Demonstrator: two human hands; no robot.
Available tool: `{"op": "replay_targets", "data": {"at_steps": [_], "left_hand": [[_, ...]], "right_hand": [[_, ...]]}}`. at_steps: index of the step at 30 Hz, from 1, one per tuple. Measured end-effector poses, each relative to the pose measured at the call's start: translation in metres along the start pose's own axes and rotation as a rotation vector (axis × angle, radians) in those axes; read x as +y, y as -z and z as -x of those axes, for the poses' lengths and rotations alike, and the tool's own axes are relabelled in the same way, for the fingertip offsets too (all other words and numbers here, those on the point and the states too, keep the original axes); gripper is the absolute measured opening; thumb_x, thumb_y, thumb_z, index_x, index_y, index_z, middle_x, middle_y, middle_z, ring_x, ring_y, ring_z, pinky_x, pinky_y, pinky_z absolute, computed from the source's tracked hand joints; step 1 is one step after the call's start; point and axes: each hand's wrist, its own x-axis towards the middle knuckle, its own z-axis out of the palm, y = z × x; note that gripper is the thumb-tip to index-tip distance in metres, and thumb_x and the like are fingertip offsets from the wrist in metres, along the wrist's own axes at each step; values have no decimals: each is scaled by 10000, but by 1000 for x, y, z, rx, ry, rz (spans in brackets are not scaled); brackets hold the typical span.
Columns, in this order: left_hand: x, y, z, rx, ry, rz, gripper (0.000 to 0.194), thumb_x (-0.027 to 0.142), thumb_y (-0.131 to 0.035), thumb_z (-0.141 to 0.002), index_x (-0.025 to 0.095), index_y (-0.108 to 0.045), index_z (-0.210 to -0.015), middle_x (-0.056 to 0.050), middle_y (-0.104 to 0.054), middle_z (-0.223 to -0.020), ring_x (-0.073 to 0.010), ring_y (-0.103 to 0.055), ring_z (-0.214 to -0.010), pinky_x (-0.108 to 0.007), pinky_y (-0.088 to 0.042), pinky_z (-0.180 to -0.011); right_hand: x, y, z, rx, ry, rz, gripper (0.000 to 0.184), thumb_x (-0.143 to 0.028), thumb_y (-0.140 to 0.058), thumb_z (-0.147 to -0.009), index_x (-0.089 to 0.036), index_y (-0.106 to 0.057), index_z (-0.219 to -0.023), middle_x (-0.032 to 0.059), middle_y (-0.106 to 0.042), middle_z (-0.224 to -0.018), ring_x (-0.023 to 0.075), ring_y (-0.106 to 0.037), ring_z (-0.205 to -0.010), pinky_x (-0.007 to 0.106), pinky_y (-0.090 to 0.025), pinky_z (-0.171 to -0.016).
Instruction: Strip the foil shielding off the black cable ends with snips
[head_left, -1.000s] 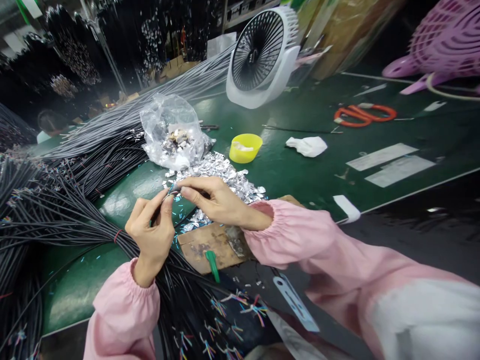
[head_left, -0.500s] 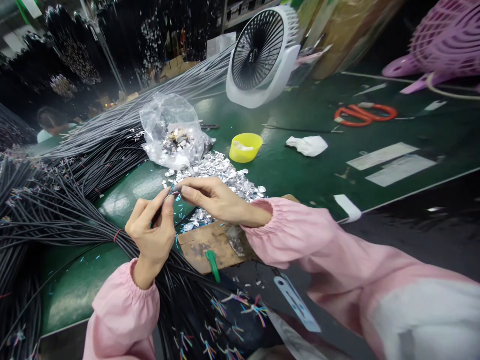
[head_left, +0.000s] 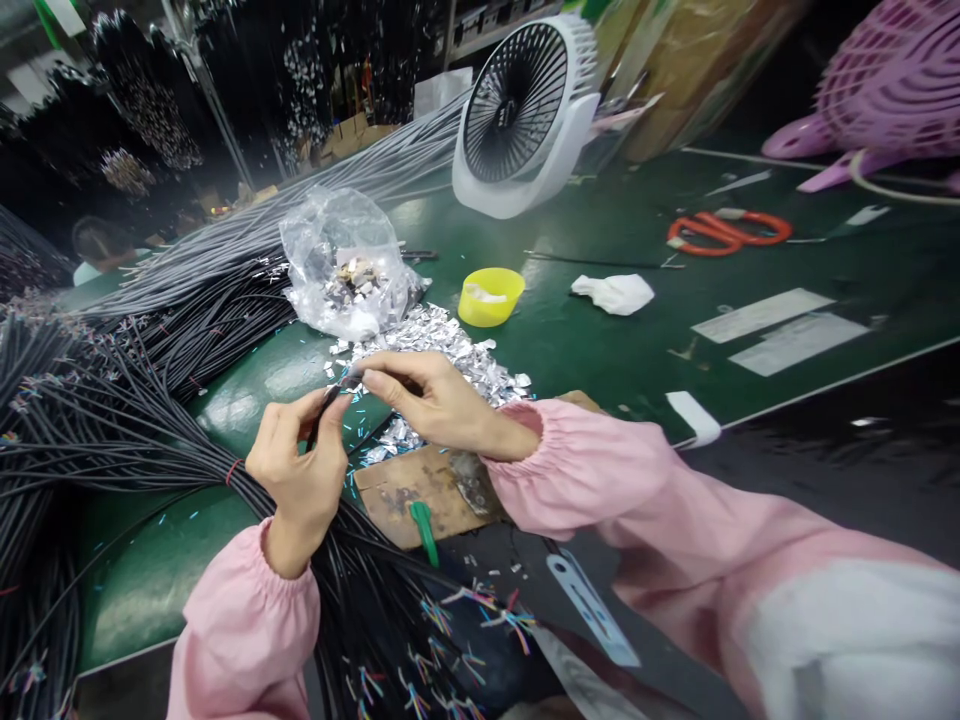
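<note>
Black cable (head_left: pixel 322 412) is held up between the two hands, above the near side of a green table (head_left: pixel 255 375), its stripped end raised at the fingertips. The left hand (head_left: pixel 300 455) has thumb and forefinger closed on it just below that end. The right hand (head_left: pixel 442 405) comes from the right with thumb and forefinger pinched together at the tip; exactly which strands they grip is too small to tell.

Just beyond the hands lies a heap of silvery scraps (head_left: pixel 476 365), with short blue bits scattered along its left side. A clear plastic bag (head_left: pixel 341 265) holding more scraps touches its far left edge, and a yellow cup (head_left: pixel 491 298) with something white inside stands near its far right. On the near side are a worn wooden board (head_left: pixel 420 495) and a green clip (head_left: pixel 424 532) at its edge.

To the left spreads a large bundle of black cables (head_left: pixel 142 440), bound with a red tie (head_left: pixel 234 471); their ends show coloured wires. Farther right lie a crumpled white piece (head_left: pixel 615 293) and orange-handled scissors (head_left: pixel 727 232). A white fan (head_left: pixel 517 120) stands at the far side, and a pink fan (head_left: pixel 892 90) at the far right.
</note>
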Motion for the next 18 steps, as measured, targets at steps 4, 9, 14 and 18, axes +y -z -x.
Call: {"op": "replay_targets", "data": {"at_steps": [4,9,14,18], "left_hand": [[-3,4,-4,-157,134,59,137,281,-627,-789,157,-666,-747,12,-585,-591,-66,-503,-451,-189,-397,-432],[-1,10,-21,-458,464,424,388,476,-564,-798,145,-578,-595,27,-463,-496,-32,-350,-338,-185,-234,-324],[0,14,-31,-682,754,719,473,555,-620,-712,134,-510,-526,56,-371,-442,-4,-248,-306,-174,-148,-319],[-2,13,-26,-493,661,613,362,472,-668,-703,124,-633,-609,42,-431,-473,-13,-292,-328,-173,-173,-322]], "right_hand": [[1,0,1,37,38,75,273,-277,-460,-882,-98,-665,-887,70,-698,-794,105,-585,-650,217,-439,-598],[0,1,0,46,83,88,254,-261,-475,-876,-101,-672,-877,73,-705,-814,99,-579,-648,216,-435,-584],[-4,3,-1,-47,5,-45,256,-269,-464,-875,-106,-662,-868,32,-662,-729,72,-499,-565,191,-384,-511],[-3,5,-3,7,-76,-60,329,-400,-467,-874,-115,-624,-828,-2,-560,-640,66,-425,-534,199,-347,-503]]}}
